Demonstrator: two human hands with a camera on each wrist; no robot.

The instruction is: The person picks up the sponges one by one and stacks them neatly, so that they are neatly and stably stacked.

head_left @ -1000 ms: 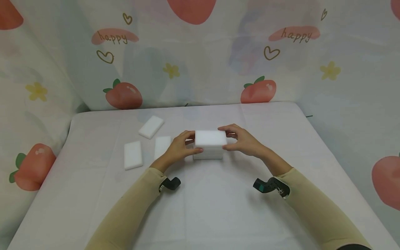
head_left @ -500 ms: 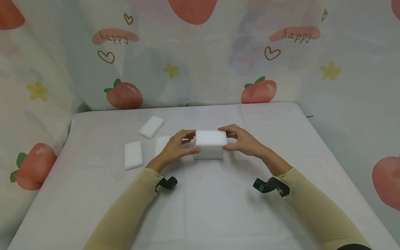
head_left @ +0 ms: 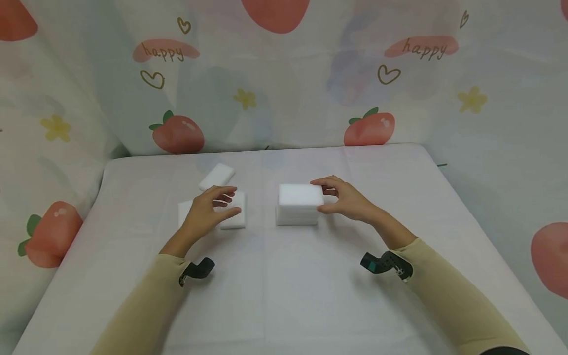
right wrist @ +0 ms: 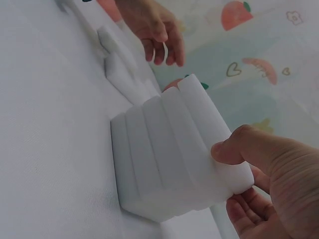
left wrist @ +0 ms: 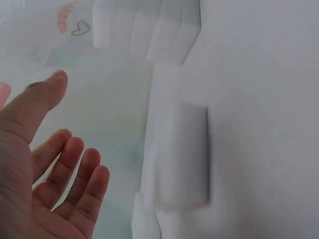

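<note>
White sponge blocks stand stacked at the middle of the table in the head view; the stack (head_left: 296, 217) shows several layers in the right wrist view. My right hand (head_left: 348, 199) grips the right end of the top sponge (right wrist: 209, 114), thumb on its near side and fingers behind. That top sponge sits slightly offset from those below. To the left, my left hand (head_left: 204, 212) hovers with fingers spread and relaxed, holding nothing. Below and beside it lies a flat sponge (head_left: 239, 199), partly covered by the hand in the head view.
Another sponge (head_left: 183, 213) lies at the left, partly behind my left hand. A third sponge (head_left: 218, 175) lies at an angle farther back. A white cloth covers the table (head_left: 284, 296), and a printed curtain (head_left: 288, 88) hangs behind it.
My left hand has let go of the stack's left side and moved left, over the loose sponges. My right hand stays at the top sponge; the stack has not visibly shifted.
</note>
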